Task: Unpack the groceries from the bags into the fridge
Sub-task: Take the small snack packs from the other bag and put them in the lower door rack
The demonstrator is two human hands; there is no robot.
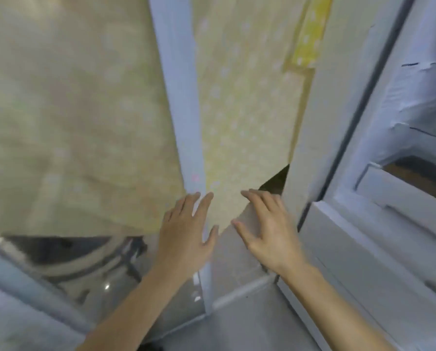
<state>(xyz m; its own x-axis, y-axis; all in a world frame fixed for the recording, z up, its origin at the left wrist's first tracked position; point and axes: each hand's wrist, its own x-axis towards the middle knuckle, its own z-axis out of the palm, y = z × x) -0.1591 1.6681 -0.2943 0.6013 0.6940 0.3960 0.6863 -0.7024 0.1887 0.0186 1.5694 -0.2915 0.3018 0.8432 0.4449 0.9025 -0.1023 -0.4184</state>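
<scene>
The white fridge [320, 138] stands on the right, and its compartment with white shelves and drawers [401, 188] shows at the far right. My left hand [186, 231] and my right hand [270, 231] are both held out in front of me with fingers spread and straight, holding nothing. They hover side by side before a pale yellow dotted cloth [237, 110] that hangs left of the fridge. No grocery bag or grocery item is in view. The picture is blurred.
A white vertical post [184, 110] runs down behind my left hand. A washing machine with a round glass door [85, 259] sits at the lower left under another pale cloth [72, 110]. Light floor tiles [244, 323] lie below.
</scene>
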